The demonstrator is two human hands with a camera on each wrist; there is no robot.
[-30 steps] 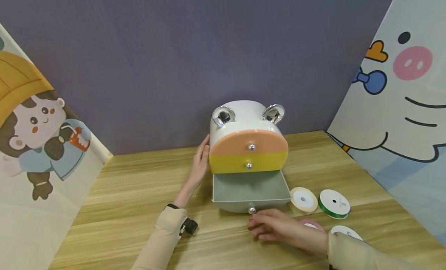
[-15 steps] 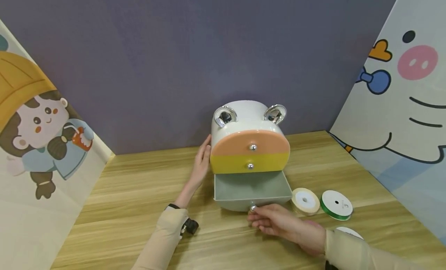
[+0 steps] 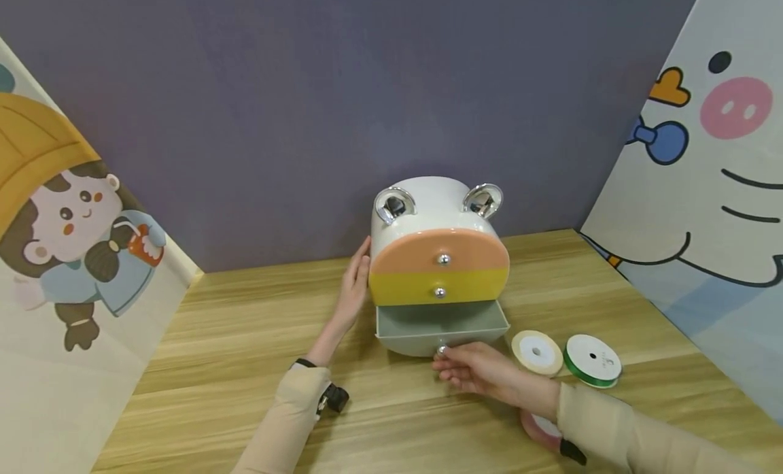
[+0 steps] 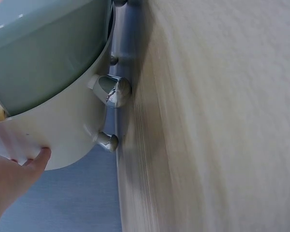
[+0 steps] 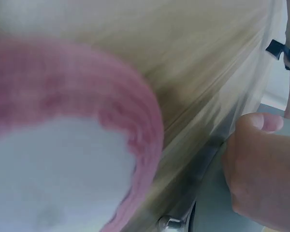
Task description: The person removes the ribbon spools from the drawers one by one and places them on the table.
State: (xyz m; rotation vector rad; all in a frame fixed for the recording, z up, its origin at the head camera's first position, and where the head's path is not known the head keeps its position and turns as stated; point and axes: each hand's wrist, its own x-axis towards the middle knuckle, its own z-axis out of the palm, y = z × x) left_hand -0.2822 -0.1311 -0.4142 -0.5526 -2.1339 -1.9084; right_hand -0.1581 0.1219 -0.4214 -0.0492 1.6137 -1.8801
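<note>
A white animal-shaped drawer cabinet with silver ears stands against the back wall. Its orange top drawer and yellow middle drawer are closed, while the grey-green bottom drawer is partly pulled out, with nothing seen inside. My right hand pinches that drawer's silver knob between thumb and fingers. In the right wrist view, the right hand is seen from its back, hiding the knob. My left hand rests along the cabinet's left side; the left wrist view shows its thumb against the white shell.
Right of the drawer lie a cream ribbon spool and a white spool with green ribbon. A pink ribbon spool sits partly under my right forearm. Cartoon-printed panels flank the wooden table.
My right hand has closed its fingers on the bottom drawer's knob and moved toward the cabinet. The drawer has slid partway in. My left hand has stayed at the cabinet's side.
</note>
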